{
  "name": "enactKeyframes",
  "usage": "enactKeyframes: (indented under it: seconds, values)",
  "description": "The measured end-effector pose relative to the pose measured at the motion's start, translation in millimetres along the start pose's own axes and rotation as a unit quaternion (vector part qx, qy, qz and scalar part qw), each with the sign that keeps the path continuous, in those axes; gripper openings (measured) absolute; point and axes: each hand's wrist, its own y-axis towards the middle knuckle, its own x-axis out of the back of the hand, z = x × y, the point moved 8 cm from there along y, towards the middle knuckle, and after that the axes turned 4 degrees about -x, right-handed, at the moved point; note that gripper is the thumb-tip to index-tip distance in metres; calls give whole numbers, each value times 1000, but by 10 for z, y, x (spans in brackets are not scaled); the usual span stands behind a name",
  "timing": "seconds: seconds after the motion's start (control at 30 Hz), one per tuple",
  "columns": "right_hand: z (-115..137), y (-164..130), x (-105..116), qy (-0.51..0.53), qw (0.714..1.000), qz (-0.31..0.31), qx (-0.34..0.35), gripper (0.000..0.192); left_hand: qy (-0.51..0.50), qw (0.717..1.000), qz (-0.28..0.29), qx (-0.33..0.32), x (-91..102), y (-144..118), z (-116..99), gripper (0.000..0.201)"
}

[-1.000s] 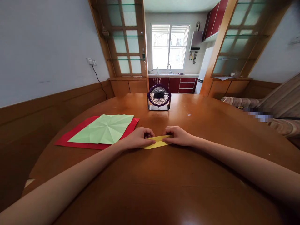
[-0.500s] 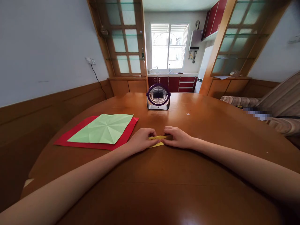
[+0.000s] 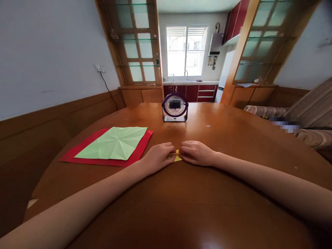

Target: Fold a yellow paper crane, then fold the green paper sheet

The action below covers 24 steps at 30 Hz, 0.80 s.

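Observation:
Between my two hands, low over the tabletop, is a small folded yellow paper (image 3: 177, 158). My left hand (image 3: 160, 156) pinches its left side with curled fingers and thumb. From the other side my right hand (image 3: 195, 153) grips it the same way, the fingertips of both hands close together. Only a short strip of yellow shows in the gap; the rest is covered by my fingers. To the left of my left hand, a creased light green paper sheet (image 3: 114, 143) lies on top of a larger red sheet (image 3: 70, 156).
A small purple desk fan (image 3: 175, 107) stands on the brown wooden table (image 3: 186, 204) beyond my hands. A tiny clear scrap (image 3: 208, 126) lies to the fan's right. Past the right edge of the table is a striped sofa (image 3: 311, 110).
My hands have come closer around the yellow paper, fingers now wrapping more of it, so less of it shows. The green and red sheets and the fan stay put.

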Motion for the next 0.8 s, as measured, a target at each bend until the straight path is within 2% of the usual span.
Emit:
enactKeyframes:
  seconds: [0.1, 0.23, 0.5, 0.8]
  values:
    - [-2, -8, 9, -33, 999, -9, 15, 28, 16, 1000, -3, -20, -6, 19, -13, 16]
    - [-51, -24, 3, 7, 1000, -5, -3, 24, 30, 999, 5, -24, 8, 25, -8, 19]
    - [-194, -54, -31, 160, 984, 4, -72, 14, 97, 990, 93, -34, 73, -50, 1, 20]
    - [-232, -55, -40, 190, 978, 10, -86, 14, 132, 972, 195, 23, 218, -94, -1, 25]
